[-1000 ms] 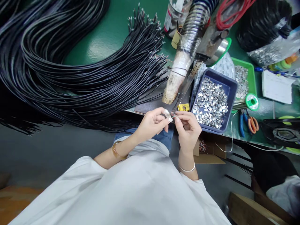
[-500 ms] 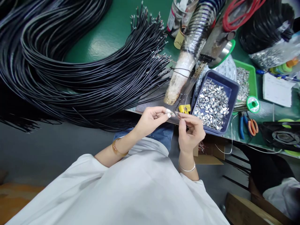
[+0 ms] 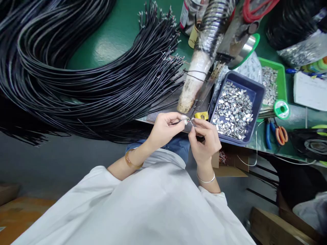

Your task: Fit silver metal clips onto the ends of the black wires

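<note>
My left hand (image 3: 166, 128) is closed in a pinch on the end of a black cable (image 3: 176, 122), with white wrapping on a fingertip. Facing it, my right hand (image 3: 206, 137) is closed too, thumb and forefinger at the cable's tip. Thin wire strands (image 3: 191, 123) and a tiny silvery bit show between the two hands; what exactly the right fingertips pinch is too small to make out. Just behind the fingers lies a yellow piece (image 3: 201, 115). Right of them stands a dark blue bin (image 3: 258, 98) of small metal shells (image 3: 233, 112).
A thick bundle of black cables (image 3: 102, 85) covers the table's left. A taped flexible duct (image 3: 195, 75) ends close above my hands. Rightward are a green tray (image 3: 281, 80), a solder spool (image 3: 281, 109), pliers (image 3: 268, 134) and a black fan (image 3: 314, 143). An open carton (image 3: 230, 170) stands below.
The view has shifted slightly, so the bins sit farther right. My hands have come closer together, and the right thumb has moved in toward the wire strands.
</note>
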`<state>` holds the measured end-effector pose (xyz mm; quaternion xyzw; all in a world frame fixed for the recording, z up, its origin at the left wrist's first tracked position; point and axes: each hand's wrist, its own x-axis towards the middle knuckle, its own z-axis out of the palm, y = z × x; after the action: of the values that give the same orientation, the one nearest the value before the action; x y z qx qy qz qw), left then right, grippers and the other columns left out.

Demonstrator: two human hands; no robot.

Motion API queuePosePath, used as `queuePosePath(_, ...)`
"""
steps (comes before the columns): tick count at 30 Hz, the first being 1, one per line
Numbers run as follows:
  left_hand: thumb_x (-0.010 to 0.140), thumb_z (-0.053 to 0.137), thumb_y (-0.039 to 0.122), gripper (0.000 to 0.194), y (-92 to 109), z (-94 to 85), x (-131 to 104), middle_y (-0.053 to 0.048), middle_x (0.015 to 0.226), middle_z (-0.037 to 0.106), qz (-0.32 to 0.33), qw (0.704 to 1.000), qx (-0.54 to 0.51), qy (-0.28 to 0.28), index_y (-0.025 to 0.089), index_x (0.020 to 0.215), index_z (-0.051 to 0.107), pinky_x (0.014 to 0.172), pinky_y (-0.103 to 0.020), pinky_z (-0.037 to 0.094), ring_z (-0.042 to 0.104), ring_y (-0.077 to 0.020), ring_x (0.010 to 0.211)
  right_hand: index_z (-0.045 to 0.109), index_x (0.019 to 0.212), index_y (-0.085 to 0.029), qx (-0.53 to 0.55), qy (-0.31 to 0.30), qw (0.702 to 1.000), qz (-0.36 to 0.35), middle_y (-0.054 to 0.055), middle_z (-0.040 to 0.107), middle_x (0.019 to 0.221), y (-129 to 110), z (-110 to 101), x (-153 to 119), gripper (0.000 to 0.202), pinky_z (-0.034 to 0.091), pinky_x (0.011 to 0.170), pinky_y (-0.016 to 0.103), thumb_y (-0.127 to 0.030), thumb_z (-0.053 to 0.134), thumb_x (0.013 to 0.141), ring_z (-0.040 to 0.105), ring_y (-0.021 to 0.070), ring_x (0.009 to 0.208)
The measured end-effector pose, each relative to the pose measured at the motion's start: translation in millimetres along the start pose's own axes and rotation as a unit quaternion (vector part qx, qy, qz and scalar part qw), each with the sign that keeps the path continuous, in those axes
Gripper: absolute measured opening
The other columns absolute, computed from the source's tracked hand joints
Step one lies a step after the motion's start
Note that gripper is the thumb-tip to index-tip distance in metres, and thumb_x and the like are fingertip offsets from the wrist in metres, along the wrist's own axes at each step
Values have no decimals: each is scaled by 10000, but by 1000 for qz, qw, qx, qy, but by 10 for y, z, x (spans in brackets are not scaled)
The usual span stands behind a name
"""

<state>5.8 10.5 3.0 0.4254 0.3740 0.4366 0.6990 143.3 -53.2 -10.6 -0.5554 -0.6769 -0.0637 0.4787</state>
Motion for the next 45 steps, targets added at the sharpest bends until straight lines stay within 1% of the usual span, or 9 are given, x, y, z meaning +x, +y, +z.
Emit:
queuePosePath(6,682,751,175,86,73,21,4,47,524,552,12,1000,26,13,115,646,702,487,-155,371,440,-40,489,597,917,-221,3,6,1000,-1,58,759,1057,-14,24,49,198,655,822,309,-64,681,832,747,168,953)
queuePosePath(10,699,739,175,69,80,17,-16,49,513,522,24,998,46,19,116,670,719,483,-160,344,418,-40,485,612,918,-212,13,12,1000,2,69,755,1061,-37,32,72,215,657,833,300,-42,694,815,743,168,965)
queuePosePath(18,674,742,177,73,36,-7,-27,9,591,664,19,999,36,25,116,704,769,532,-163,439,537,-63,537,576,896,-224,14,-8,1000,-3,58,760,1064,-38,-11,49,195,651,820,290,-66,671,832,749,157,953)
queuePosePath(25,667,748,191,110,28,-4,-27,-16,622,705,23,997,60,32,108,722,795,555,-184,485,567,-79,547,625,917,-218,20,-7,1000,19,53,761,1039,-24,-14,59,202,642,793,291,-55,696,821,741,160,936)
queuePosePath(31,678,730,197,117,40,-2,-38,-1,586,638,50,994,87,43,114,733,794,492,-172,402,494,-67,524,649,915,-214,32,-2,999,20,56,754,1057,-46,-13,80,216,655,828,301,-38,706,802,742,165,948)
queuePosePath(35,677,724,171,88,32,-38,-38,30,522,526,39,993,109,27,119,724,777,452,-175,291,394,-51,487,609,884,-205,39,-15,999,4,76,756,1053,-45,-17,76,212,653,773,267,-34,699,796,745,157,924)
queuePosePath(39,676,723,159,74,20,-57,-39,46,512,462,32,992,117,20,120,726,761,452,-185,229,329,-45,484,601,881,-213,32,-18,999,13,66,764,1027,-37,-25,77,190,640,782,277,-55,687,819,741,155,936)
queuePosePath(42,682,714,166,79,22,-44,-43,53,510,428,29,992,118,17,118,730,754,457,-185,213,305,-43,489,626,896,-215,31,-13,999,24,46,766,1004,-36,-34,84,184,626,785,276,-60,693,823,736,148,921)
queuePosePath(45,696,709,184,88,32,-26,-49,43,527,456,36,992,118,13,119,731,755,463,-182,246,331,-49,503,660,920,-222,30,-11,999,31,31,760,998,-39,-38,90,188,624,797,279,-63,697,828,731,144,906)
